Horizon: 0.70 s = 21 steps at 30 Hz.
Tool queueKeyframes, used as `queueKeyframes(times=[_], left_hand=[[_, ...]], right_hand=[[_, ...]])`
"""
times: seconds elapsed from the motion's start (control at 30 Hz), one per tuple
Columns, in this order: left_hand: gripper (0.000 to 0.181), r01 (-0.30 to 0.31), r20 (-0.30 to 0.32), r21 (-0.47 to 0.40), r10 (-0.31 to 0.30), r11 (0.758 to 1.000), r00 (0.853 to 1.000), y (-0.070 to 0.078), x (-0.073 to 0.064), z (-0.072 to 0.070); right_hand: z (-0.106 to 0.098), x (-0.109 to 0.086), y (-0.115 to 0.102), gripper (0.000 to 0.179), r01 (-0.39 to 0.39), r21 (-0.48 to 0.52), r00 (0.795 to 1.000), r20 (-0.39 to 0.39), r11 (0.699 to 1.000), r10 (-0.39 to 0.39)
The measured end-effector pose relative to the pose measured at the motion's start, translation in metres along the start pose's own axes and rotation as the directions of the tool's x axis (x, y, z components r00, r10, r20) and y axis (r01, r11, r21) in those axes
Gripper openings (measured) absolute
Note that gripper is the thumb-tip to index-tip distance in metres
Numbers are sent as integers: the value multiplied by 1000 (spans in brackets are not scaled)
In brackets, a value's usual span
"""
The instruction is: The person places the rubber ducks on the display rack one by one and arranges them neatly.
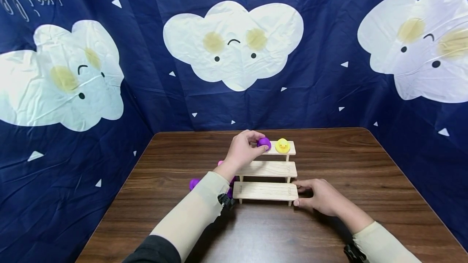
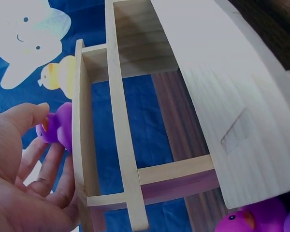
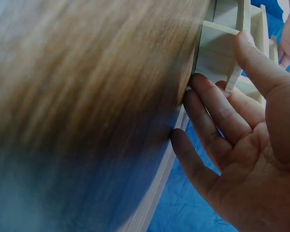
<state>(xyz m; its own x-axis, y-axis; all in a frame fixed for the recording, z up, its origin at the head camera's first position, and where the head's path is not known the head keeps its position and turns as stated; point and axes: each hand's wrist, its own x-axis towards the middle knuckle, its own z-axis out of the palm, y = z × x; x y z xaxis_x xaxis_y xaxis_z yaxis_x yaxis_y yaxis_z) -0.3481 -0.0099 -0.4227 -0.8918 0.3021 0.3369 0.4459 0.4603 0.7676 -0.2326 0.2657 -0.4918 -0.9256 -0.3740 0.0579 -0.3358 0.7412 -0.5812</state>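
On the left end of the top tier of a three-step wooden display stand [image 1: 266, 190] is a purple rubber duck [image 1: 265, 144]. My left hand [image 1: 243, 148] pinches it between thumb and fingers; the left wrist view shows the duck [image 2: 63, 126] against the tier, thumb over its head. Beside it on the same tier sits a yellow rubber duck [image 1: 282, 145]. My right hand [image 1: 323, 199] holds the right end of the lowest step, thumb at the front and fingers behind. In the right wrist view, the thumb of that hand [image 3: 251, 130] touches the step's edge.
More purple ducks [image 1: 194, 183] stand on the table left of the stand, partly hidden by my left forearm; a bit of pink [image 1: 220, 162] shows there too. The brown wooden table [image 1: 365, 165] meets a blue cloth backdrop [image 1: 234, 108] with clouds.
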Motion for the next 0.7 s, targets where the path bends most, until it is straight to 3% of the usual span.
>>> queueKeyframes(times=[0.23, 0.7], left_hand=[[31, -24, -9, 45, 24, 999, 1000, 2, 0, -2], [38, -22, 8, -24, 22, 999, 1000, -5, -2, -12]], right_hand=[[0, 0, 0, 59, 15, -2, 1000, -2, 1000, -15], [0, 1, 1, 58, 6, -3, 1000, -4, 1000, -6]])
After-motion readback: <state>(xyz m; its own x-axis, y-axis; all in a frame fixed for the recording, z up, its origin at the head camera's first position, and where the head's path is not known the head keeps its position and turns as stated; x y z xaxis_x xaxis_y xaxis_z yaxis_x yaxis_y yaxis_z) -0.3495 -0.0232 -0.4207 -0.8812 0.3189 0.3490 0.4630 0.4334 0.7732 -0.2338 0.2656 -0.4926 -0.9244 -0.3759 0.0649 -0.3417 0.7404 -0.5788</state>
